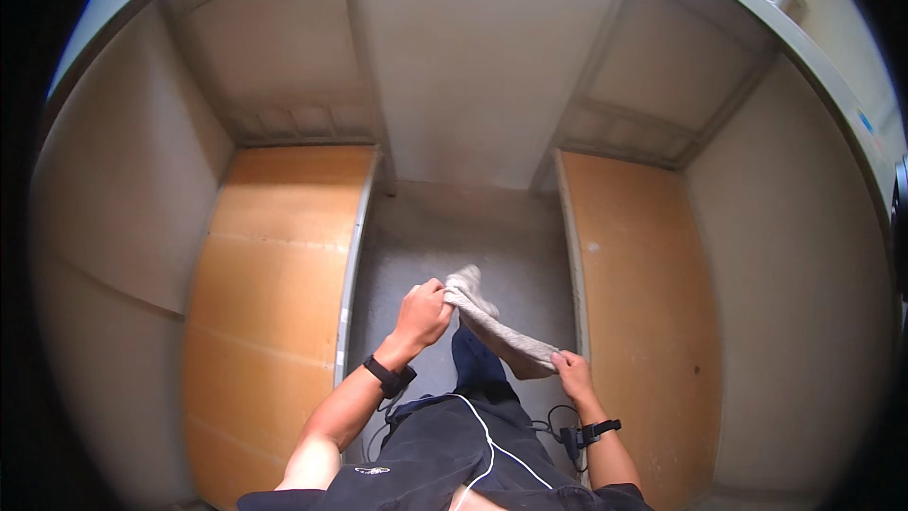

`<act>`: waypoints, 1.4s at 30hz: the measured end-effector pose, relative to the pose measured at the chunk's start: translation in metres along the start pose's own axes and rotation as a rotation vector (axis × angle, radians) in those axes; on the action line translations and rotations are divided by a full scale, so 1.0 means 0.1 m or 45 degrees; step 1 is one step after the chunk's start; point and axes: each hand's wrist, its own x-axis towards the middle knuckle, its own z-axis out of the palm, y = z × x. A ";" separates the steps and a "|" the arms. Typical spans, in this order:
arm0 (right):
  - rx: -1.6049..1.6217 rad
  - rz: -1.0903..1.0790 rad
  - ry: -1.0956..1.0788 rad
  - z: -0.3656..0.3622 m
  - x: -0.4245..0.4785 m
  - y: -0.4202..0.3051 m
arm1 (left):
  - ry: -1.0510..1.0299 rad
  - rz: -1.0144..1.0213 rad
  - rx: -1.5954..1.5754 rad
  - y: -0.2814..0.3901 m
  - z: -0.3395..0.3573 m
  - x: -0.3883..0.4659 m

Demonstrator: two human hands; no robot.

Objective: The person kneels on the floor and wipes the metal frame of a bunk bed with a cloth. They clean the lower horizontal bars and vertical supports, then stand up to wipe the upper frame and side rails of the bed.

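Observation:
A heathered light grey cloth (504,332) is stretched slantwise between my two hands, in front of my dark trousers. My left hand (424,314) pinches its upper left end, and a loose, blurred part of the cloth hangs beyond those fingers. Lower down, my right hand (573,373) grips the other end between thumb and fingers. The cloth sags a little in the middle, above the grey floor (404,248). Whether it is a garment or a plain cloth, I cannot tell.
Orange-brown wooden boards flank me, one on the left (277,277) with a metal edge, another on the right (645,298). A pale wall panel (489,57) stands ahead. Black straps with devices (390,375) sit on both wrists, with dark cables nearby. A white cord (488,433) hangs over my shirt.

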 end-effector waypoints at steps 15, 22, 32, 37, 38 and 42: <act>-0.158 -0.542 -0.549 0.58 3.07 -2.16 | 0.063 -0.937 -0.712 -1.10 -0.79 0.78; 0.096 -0.716 -0.551 0.53 3.20 -2.75 | 0.458 -1.129 -0.822 -0.92 -0.67 0.52; 0.342 -0.925 -0.176 0.54 3.32 -3.65 | -0.216 -0.957 -0.642 -1.09 -1.24 1.33; 0.292 -1.211 -0.044 0.20 2.33 -3.67 | 0.700 -0.410 -0.052 -0.84 -1.03 0.87; 0.342 -1.326 -0.003 0.16 2.28 -3.71 | 0.917 -0.236 0.120 -0.72 -1.13 0.97; 0.387 -1.557 0.121 0.19 2.12 -3.75 | 1.167 -0.116 0.228 -0.36 -1.48 1.16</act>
